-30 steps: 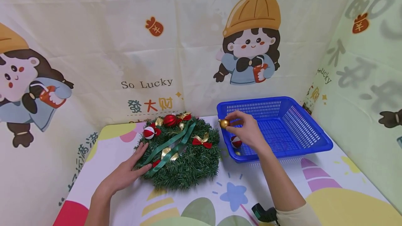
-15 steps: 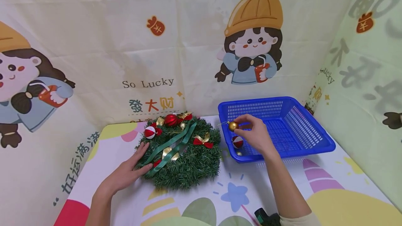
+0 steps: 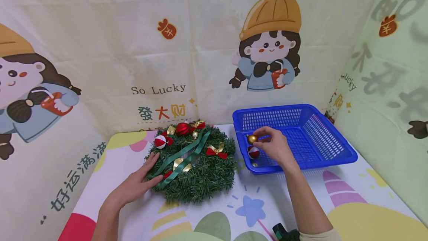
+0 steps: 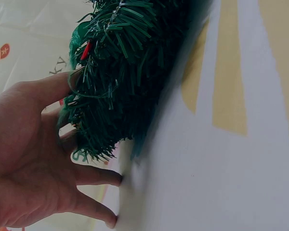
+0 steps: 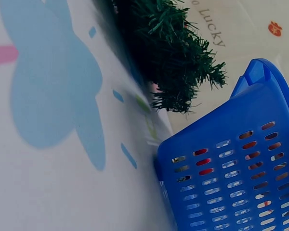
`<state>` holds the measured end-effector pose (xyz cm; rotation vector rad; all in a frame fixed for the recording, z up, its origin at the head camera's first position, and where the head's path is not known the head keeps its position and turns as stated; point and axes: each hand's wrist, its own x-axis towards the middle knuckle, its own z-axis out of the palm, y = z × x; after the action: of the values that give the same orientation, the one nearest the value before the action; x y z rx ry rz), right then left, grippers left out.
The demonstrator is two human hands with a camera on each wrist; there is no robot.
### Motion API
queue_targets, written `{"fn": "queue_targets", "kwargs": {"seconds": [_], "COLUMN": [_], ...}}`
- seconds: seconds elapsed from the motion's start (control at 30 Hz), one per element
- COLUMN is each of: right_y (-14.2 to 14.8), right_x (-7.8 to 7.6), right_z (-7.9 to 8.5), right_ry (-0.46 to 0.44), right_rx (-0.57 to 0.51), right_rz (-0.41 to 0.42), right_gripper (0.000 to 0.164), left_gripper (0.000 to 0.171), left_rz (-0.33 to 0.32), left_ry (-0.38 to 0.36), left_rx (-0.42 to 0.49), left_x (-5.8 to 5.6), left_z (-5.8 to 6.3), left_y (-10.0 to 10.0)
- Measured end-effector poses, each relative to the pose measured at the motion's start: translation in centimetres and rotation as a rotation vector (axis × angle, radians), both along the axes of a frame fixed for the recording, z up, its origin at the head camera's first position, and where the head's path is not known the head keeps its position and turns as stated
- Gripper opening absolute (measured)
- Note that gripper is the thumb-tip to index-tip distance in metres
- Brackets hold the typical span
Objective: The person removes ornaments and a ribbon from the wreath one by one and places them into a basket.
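A green Christmas wreath (image 3: pixel 208 179) lies on the table, decked with bows, baubles and a green ribbon. My left hand (image 3: pixel 133 183) rests on its left edge with fingers spread; in the left wrist view the thumb and fingers of that hand (image 4: pixel 33 154) lie along the needles. Over the left end of a blue plastic basket (image 3: pixel 321 164), my right hand (image 3: pixel 275 147) pinches a gold bauble (image 3: pixel 252 139) between thumb and fingertips. Just below it sits a red-and-white bauble (image 3: pixel 253 152), with a small gold ball (image 3: pixel 255 164) nearer the front wall. The right wrist view shows the basket's slotted side, hiding that hand.
A red bauble (image 3: pixel 183 129) and a red-and-white ball (image 3: pixel 160 141) sit on the wreath's far side. Near the right forearm at the front lies a black-and-green object (image 3: pixel 284 233). A printed cloth wall (image 3: pixel 214 66) rises right behind the table.
My right hand has carried the gold bauble from the basket's left rim rightward and down into the basket, close to the red-and-white bauble. The left hand stays on the wreath.
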<state>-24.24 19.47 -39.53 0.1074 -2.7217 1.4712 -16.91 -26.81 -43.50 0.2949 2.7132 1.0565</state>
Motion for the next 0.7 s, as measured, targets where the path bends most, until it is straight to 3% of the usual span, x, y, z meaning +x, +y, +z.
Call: {"fn": "queue_targets", "kwargs": {"seconds": [0.7], "right_y": [-0.17], "right_x": [0.05], "right_z": [-0.37], "right_ry": [-0.045], "right_rx": [0.080], "right_rz": [0.060], "right_gripper": [0.020], "left_gripper": [0.087], "left_rz": [-0.003], "left_ry": [0.005], "left_rx": [-0.004], "left_x": [0.04], "left_z": [0.08], "left_y": [0.00]}}
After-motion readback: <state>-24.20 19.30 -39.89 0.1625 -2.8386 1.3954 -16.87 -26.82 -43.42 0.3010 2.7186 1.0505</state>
